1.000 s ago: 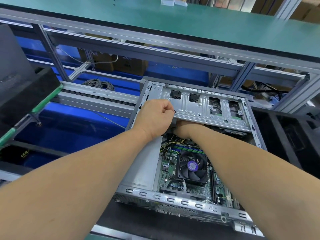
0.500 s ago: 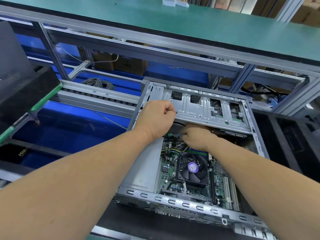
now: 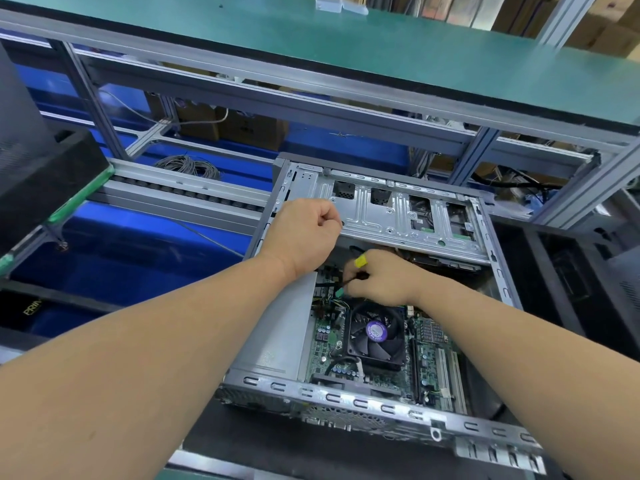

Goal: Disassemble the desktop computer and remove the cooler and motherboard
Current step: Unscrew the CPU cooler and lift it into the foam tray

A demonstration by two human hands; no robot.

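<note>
We see a green shelf (image 3: pixel 381 39) on grey framing above blue bins (image 3: pixel 114 251). The computer case (image 3: pixel 346 396) lies open on the bench, cooler (image 3: pixel 375 332) still mounted. Our left hand (image 3: pixel 304 233) grips the drive cage (image 3: pixel 398 216); our right hand (image 3: pixel 377 278), now drawn out from under it, pinches a cable (image 3: pixel 341 282).

Bare metal case (image 3: pixel 377 403); matt green shelf (image 3: pixel 381 39).

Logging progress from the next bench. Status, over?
Left hand grips raised drive cage. Right hand pinches cable connectors. Cooler, motherboard still in.
</note>
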